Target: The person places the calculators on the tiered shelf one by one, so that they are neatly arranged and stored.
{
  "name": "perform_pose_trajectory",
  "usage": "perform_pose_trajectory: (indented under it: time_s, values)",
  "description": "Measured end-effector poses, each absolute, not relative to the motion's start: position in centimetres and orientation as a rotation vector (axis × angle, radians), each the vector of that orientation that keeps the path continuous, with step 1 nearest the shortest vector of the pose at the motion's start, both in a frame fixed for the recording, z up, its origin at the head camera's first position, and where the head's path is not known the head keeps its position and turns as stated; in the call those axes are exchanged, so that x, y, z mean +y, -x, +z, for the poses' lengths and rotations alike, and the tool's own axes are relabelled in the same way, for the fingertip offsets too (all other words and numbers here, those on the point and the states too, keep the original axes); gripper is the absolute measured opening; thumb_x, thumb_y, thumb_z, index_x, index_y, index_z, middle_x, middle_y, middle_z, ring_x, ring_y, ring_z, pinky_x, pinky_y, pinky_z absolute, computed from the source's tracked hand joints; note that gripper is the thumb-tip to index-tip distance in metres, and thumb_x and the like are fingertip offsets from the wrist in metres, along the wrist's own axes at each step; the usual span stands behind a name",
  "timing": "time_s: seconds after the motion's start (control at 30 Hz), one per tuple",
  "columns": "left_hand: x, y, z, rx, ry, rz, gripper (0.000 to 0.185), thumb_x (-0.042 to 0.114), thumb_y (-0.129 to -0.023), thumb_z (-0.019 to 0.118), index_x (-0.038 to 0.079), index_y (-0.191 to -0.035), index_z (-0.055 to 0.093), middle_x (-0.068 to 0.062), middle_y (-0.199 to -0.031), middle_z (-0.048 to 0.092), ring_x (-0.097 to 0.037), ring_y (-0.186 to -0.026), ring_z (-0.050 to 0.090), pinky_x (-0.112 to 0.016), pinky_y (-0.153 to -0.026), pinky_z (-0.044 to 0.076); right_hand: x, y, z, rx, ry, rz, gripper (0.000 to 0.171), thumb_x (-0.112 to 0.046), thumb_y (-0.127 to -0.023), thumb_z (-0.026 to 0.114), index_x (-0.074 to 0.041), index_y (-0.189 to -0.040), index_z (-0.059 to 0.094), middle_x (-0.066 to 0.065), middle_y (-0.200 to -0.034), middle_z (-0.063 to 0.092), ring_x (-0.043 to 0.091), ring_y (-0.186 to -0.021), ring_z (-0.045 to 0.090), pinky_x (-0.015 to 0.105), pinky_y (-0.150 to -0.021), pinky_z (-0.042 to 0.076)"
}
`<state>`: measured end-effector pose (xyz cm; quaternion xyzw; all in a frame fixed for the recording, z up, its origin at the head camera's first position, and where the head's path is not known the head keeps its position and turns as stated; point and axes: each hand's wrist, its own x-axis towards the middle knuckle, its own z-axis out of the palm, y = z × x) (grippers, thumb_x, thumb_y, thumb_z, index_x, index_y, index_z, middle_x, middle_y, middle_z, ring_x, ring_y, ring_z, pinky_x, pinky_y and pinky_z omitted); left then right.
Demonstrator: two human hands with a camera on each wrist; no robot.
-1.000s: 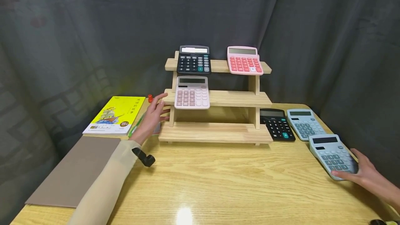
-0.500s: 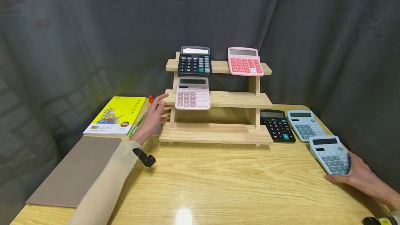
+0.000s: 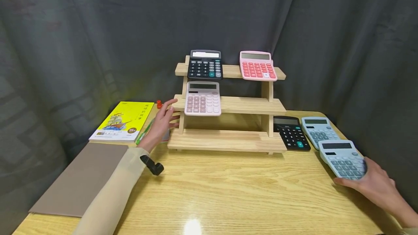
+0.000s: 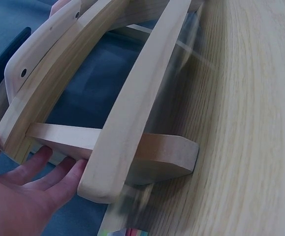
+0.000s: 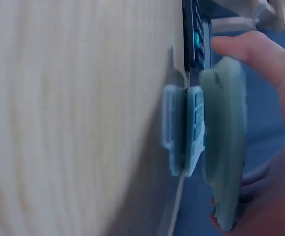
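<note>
My right hand [image 3: 378, 182] grips a light blue calculator [image 3: 343, 160] by its lower end, with the thumb along the near left edge. In the right wrist view, this calculator [image 5: 225, 142] is tilted and raised above the tabletop. A second light blue calculator [image 3: 316, 128] lies behind it, partly covered in the head view. My left hand [image 3: 158, 128] rests its spread fingers [image 4: 29, 167] against the left side of a three-tier wooden display rack [image 3: 226, 142], at the end of the middle shelf.
On the top shelf sit a black calculator [image 3: 205, 68] and a pink one [image 3: 258, 69]. A pale pink calculator [image 3: 203, 100] leans on the middle shelf. Another black calculator [image 3: 290, 133] lies right of the rack. A yellow book [image 3: 124, 119] and a brown board [image 3: 81, 180] lie left.
My right hand has closed further round the light blue calculator's lower end and shifted it slightly left and up. My left hand stays at the rack.
</note>
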<state>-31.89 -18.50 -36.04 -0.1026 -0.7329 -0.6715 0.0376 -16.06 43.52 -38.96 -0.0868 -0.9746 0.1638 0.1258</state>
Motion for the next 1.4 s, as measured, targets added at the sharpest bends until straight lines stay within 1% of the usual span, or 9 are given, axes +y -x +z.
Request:
perform_pose_trajectory:
  time_s: [0.27,0.47,0.6,0.67,0.73,0.83,0.9,1.2,1.4]
  values:
    - [-18.4,31.6,-36.0,-2.207,0.368,-2.084,0.046,0.027,-0.112,0.034,0.017,-0.157,0.032,-0.026,-0.148,0.040,-0.048,-0.127,0.051,-0.062,-0.101,0.044,40.2,15.7,-36.8,-2.789,0.309,0.514,0.129,-0.053,-0.076,0.083,0.024,-0.147,0.007,0.051,-0.135,0.023,0.065,-0.117,0.026,0.074,-0.088,0.023]
    - [-18.5,31.6,-35.9,-2.207,0.347,-2.082,0.044,0.027,-0.112,0.036,0.018,-0.155,0.035,-0.023,-0.146,0.041,-0.046,-0.125,0.054,-0.060,-0.100,0.046,36.6,16.2,-34.0,-2.750,0.254,0.574,0.127,-0.051,-0.077,0.082,0.021,-0.149,0.007,0.050,-0.140,0.023,0.063,-0.120,0.028,0.073,-0.088,0.023]
    - [-18.5,31.5,-35.8,-2.219,0.349,-2.080,0.045,0.027,-0.112,0.036,0.018,-0.156,0.034,-0.024,-0.148,0.039,-0.047,-0.126,0.052,-0.061,-0.101,0.045,33.6,16.6,-32.6,-2.723,0.189,0.642,0.126,-0.049,-0.076,0.084,0.018,-0.152,0.009,0.048,-0.140,0.027,0.060,-0.118,0.031,0.069,-0.085,0.024]
    - [-18.6,31.5,-35.9,-2.222,0.349,-2.085,0.045,0.027,-0.112,0.036,0.018,-0.156,0.033,-0.024,-0.149,0.039,-0.048,-0.127,0.051,-0.061,-0.102,0.044,32.1,17.0,-32.1,-2.682,0.110,0.699,0.124,-0.046,-0.074,0.087,0.012,-0.155,0.013,0.044,-0.137,0.035,0.056,-0.114,0.037,0.063,-0.083,0.028]
    - [-18.6,31.5,-36.0,-2.224,0.350,-2.087,0.046,0.028,-0.112,0.036,0.019,-0.157,0.033,-0.024,-0.151,0.038,-0.048,-0.128,0.051,-0.061,-0.102,0.044,30.6,17.3,-31.7,-2.662,0.062,0.727,0.124,-0.045,-0.072,0.089,0.011,-0.155,0.015,0.042,-0.135,0.038,0.054,-0.113,0.040,0.063,-0.085,0.030]
    - [-18.5,31.5,-36.1,-2.216,0.354,-2.090,0.046,0.027,-0.112,0.036,0.018,-0.157,0.033,-0.025,-0.150,0.038,-0.049,-0.128,0.050,-0.062,-0.102,0.043,28.3,18.1,-31.1,-2.663,0.035,0.754,0.125,-0.047,-0.072,0.089,0.010,-0.155,0.016,0.041,-0.137,0.039,0.054,-0.116,0.041,0.065,-0.087,0.033]
    - [-18.4,31.4,-36.0,-2.213,0.355,-2.085,0.045,0.027,-0.112,0.035,0.018,-0.156,0.033,-0.025,-0.151,0.037,-0.050,-0.128,0.050,-0.062,-0.102,0.044,26.8,18.8,-30.7,-2.685,0.056,0.739,0.127,-0.051,-0.072,0.087,0.014,-0.153,0.015,0.043,-0.140,0.035,0.057,-0.122,0.036,0.069,-0.091,0.029]
    - [-18.4,31.4,-35.9,-2.216,0.343,-2.085,0.046,0.028,-0.112,0.035,0.019,-0.157,0.033,-0.026,-0.147,0.041,-0.049,-0.127,0.051,-0.063,-0.102,0.043,22.1,22.9,-29.6,-2.698,0.008,0.740,0.130,-0.056,-0.070,0.085,0.015,-0.153,0.014,0.040,-0.151,0.028,0.058,-0.135,0.027,0.071,-0.103,0.021]
    - [-18.4,31.3,-36.0,-2.211,0.347,-2.098,0.046,0.027,-0.112,0.035,0.018,-0.157,0.032,-0.026,-0.146,0.042,-0.049,-0.128,0.050,-0.063,-0.103,0.042,19.5,25.5,-29.8,-2.629,-0.024,0.724,0.122,-0.053,-0.066,0.089,0.013,-0.149,0.028,0.033,-0.139,0.043,0.054,-0.127,0.037,0.064,-0.095,0.029]
